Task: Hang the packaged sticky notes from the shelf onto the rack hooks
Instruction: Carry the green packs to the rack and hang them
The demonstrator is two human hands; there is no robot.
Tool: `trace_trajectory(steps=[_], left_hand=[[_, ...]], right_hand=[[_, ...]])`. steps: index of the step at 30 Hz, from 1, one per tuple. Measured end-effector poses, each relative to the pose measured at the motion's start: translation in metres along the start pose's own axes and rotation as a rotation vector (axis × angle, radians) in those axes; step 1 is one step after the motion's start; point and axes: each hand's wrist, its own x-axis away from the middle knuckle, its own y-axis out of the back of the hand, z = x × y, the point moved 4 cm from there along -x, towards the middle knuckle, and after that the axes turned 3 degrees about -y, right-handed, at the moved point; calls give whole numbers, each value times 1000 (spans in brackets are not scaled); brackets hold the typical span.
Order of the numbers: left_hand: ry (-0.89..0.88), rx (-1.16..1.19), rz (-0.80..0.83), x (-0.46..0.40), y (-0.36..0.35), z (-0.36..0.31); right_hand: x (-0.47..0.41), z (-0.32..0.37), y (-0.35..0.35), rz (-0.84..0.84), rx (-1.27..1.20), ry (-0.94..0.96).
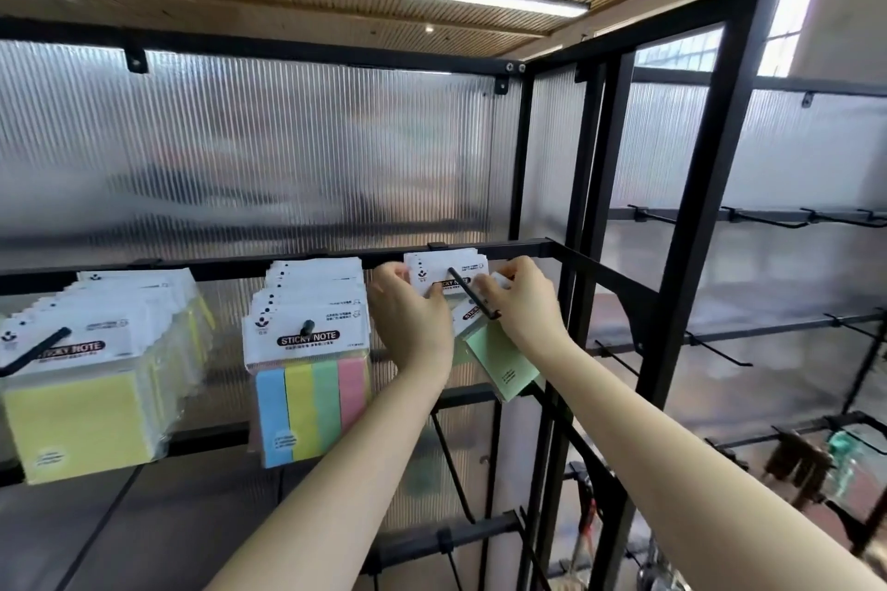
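While pinched by both hands, green sticky-note pack [499, 350] between left hand [413, 317] and right hand [523, 302].

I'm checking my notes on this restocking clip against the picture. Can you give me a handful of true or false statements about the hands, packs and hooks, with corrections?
1. Both hands are at the same hook. True: the left hand and right hand both hold packs at the rightmost hook of the rail.
2. The green pack hangs straight down. False: it is tilted, gripped by the right hand.
3. The four-colour pack hangs on the hook left of the hands. True.
4. The yellow packs lie on the floor. False: they hang on the far-left hook.
5. The hooks on the right-hand rack are full of packs. False: the upper ones are bare.
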Motion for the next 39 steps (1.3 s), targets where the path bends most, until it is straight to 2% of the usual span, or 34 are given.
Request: trace_trajectory(steps=[2, 5, 7, 11, 14, 16, 21, 25, 30, 35, 39], left_hand=[[-193, -8, -38, 10, 10, -16], [-511, 37, 15, 31, 26, -38], [-601, 44, 83, 43, 39, -44], [-598, 18, 237, 59, 64, -45], [-452, 117, 455, 67, 69, -45], [-363, 176, 533, 70, 69, -45], [-308, 165, 485, 62, 63, -44], [-223, 227, 540, 60, 53, -40], [-287, 232, 492, 57, 52, -41], [-245, 265, 523, 50, 46, -36], [-258, 180, 437, 42, 39, -27]], right_hand=[[8, 0, 12, -35, -41, 49], [27, 3, 29, -49, -50, 117], [41, 7, 40, -4, -63, 150], [73, 20, 56, 61, -218, 269], [90, 32, 65, -28, -299, 376], [95, 38, 64, -68, -334, 410], [92, 34, 54, -103, -378, 358], [89, 25, 50, -121, -397, 328], [85, 25, 49, -141, -412, 329], [78, 18, 43, -104, -388, 290], [69, 7, 34, -40, -352, 221]])
